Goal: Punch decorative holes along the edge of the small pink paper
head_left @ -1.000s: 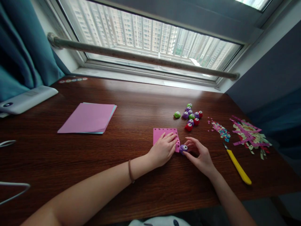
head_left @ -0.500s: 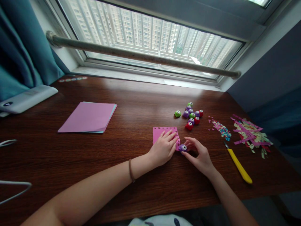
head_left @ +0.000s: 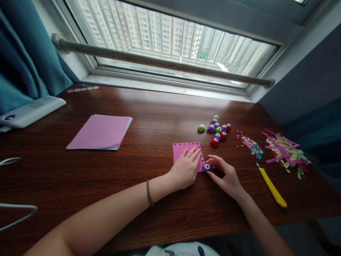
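A small pink sheet of paper lies on the table, with a row of punched holes along its far edge and more down its right side. My left hand rests flat on it, fingers stretched out, hiding the middle of the sheet. At the sheet's right edge sits a small purple craft punch with a star mark on its white top. My right hand pinches this punch between thumb and fingers. Beyond the hands, several red, green and purple craft punches stand in a cluster.
To the right lie a yellow-handled craft knife, tiny paper cut-outs and a heap of paper strips. A stack of coloured paper lies at left, near a white device and a white cable. A window bar crosses behind.
The purple punch has turned slightly upright at the paper's edge, still in my right hand. My left hand's fingers have drawn a little closer together on the sheet.
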A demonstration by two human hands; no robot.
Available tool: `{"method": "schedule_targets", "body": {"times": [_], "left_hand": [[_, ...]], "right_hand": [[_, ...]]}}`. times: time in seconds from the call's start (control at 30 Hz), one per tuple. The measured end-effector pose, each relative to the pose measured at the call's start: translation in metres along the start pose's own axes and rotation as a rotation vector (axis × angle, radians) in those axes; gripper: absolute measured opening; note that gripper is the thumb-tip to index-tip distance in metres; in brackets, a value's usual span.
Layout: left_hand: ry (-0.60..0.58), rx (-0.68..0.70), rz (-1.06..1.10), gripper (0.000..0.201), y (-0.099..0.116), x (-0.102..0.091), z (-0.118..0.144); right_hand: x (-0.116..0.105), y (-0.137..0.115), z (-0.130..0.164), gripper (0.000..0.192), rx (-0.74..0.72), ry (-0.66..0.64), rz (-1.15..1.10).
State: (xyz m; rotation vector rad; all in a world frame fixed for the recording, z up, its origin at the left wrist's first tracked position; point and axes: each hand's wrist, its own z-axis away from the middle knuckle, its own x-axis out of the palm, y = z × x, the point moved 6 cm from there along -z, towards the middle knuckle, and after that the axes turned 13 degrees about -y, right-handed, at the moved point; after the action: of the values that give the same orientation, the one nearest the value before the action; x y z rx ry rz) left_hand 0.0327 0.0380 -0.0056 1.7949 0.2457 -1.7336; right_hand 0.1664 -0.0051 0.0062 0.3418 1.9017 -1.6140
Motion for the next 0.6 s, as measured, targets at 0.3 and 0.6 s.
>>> {"method": "schedule_targets", "body": {"times": [0.3, 0.6], "left_hand": [[0.038, 0.019, -0.001, 0.056, 0.0001, 0.0003, -0.0001], [0.085, 0.046, -0.100, 0.053, 0.0075, -0.0075, 0.0025]], "right_hand": [[0.0023, -0.0015, 0.0002, 0.051, -0.007, -0.054, -0.024], [0.0011, -0.0002, -0.0017, 0.050, 0.024, -0.033, -0.140]]}}
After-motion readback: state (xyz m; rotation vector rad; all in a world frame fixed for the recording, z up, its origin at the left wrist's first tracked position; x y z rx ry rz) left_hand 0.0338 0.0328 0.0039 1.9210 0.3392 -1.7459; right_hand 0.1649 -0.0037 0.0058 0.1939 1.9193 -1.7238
